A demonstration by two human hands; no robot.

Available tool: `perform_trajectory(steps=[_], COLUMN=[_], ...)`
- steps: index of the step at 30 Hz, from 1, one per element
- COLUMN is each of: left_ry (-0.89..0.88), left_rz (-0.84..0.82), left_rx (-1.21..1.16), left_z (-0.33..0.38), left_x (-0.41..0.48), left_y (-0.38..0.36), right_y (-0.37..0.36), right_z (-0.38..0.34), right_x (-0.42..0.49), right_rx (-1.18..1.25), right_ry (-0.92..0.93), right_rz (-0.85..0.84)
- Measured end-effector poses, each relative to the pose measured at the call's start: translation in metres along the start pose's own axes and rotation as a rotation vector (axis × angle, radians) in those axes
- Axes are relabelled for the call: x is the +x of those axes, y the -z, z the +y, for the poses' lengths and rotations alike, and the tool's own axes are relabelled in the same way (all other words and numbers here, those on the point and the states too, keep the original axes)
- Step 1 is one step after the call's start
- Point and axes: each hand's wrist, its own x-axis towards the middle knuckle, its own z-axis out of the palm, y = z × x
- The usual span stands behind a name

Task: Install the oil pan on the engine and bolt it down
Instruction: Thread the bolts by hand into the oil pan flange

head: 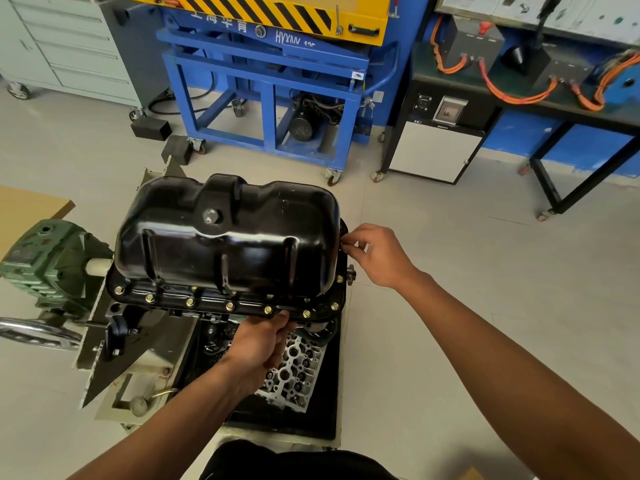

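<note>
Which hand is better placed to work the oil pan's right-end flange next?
Right hand: it pinches what looks like a bolt at that oil pan flange; the left hand grips the near edge.

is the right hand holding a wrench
No, the right hand pinches a bolt at the oil pan's right edge with bare fingers.

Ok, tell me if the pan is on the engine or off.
On. The pan sits flange-down, with bolts in the holes along its near edge. How tight they are, cannot tell.

The oil pan [228, 237] beside the fingers [351, 249] is glossy black painted metal. Its bolts [189, 302] are shiny brass-coloured metal; the floor [450, 254] looks smooth and matt.
</note>
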Motion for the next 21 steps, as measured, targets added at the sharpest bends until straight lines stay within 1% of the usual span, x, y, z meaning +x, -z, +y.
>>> perform_trajectory(steps=[9, 21], left_ry=[0.014, 0.001], left_rz=[0.016, 0.021], left_rx=[-0.019, 0.009], left_z=[0.0018, 0.0037], left_x=[-0.0006, -0.0034], left_y=[-0.0014, -0.0010], right_y=[0.0042, 0.0018], right_z=[0.0028, 0.0008], right_x=[-0.0007, 0.0037], right_rx=[-0.033, -0.054], right_ry=[0.029, 0.062], right_rz=[-0.052, -0.070])
